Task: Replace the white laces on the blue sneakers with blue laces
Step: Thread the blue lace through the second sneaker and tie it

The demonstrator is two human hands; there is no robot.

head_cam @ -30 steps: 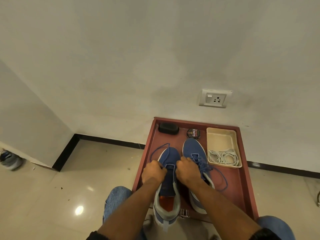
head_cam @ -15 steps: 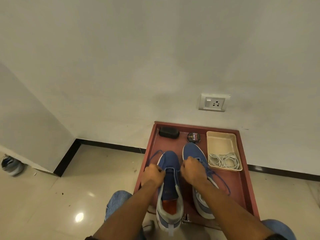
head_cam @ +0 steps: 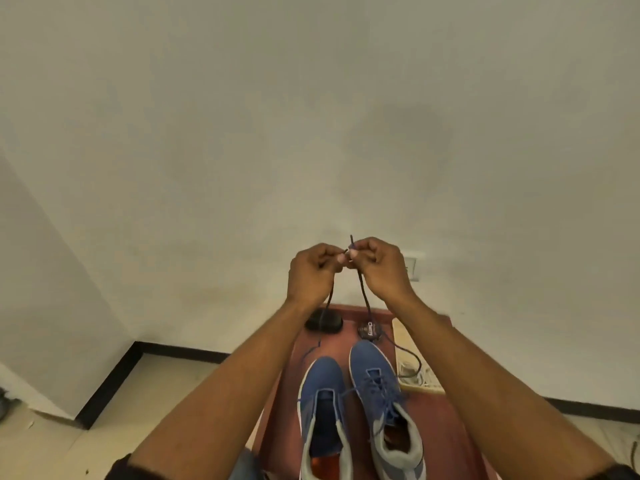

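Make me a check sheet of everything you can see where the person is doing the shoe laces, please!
Surface: red tray on a pale tiled floor.
Job's things: left sneaker with bare eyelets; right sneaker already laced blue; blue lace lifted above the tray, both ends held up.
Clutter: black pad, round polish tin, cream box holding white laces.
Grippers: left hand and right hand each pinch a lace end, fingertips close together.
Cables: nothing seen.
Surroundings: plain wall, black skirting, wall socket partly hidden by the right hand.
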